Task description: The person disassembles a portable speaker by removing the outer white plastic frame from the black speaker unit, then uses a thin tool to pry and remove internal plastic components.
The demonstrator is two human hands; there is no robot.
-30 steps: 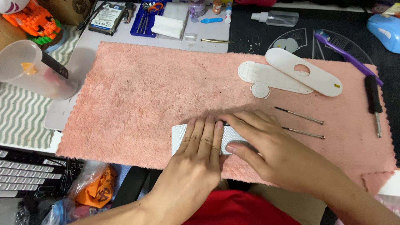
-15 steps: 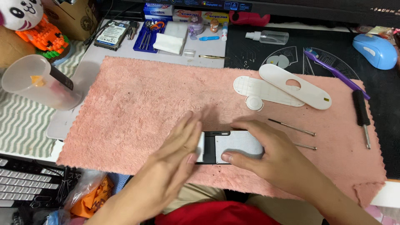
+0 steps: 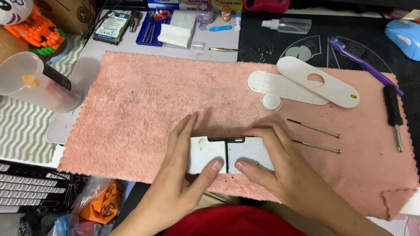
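Holding a small white rectangular device (image 3: 229, 154) between both hands, near the front edge of the pink towel (image 3: 144, 105), slightly right of that edge's middle. Left hand (image 3: 186, 175) cupping the left end, fingers stretched flat along the far side, thumb pressing on the top face beside a dark seam running down the middle. Right hand (image 3: 280, 164) wrapping the right end, thumb meeting the other thumb at the seam — both hands closed on the piece, likely steadying the two textured halves against each other. Dark strip showing along the device's far edge; cannot tell what it is. Lying toward the towel's back right corner: two long white oval cover plates (image 3: 306, 85), overlapping, and a small round white cap (image 3: 271, 101) touching them. Resting right of the hands: two thin metal rods (image 3: 315, 136), roughly parallel, kept within reach. Sitting near the right edge: a black-handled screwdriver (image 3: 393, 114), with a purple toothbrush (image 3: 363, 65) crossing the back right corner. Standing off the towel's left edge: a clear plastic cup (image 3: 37, 83), tipped on its side.
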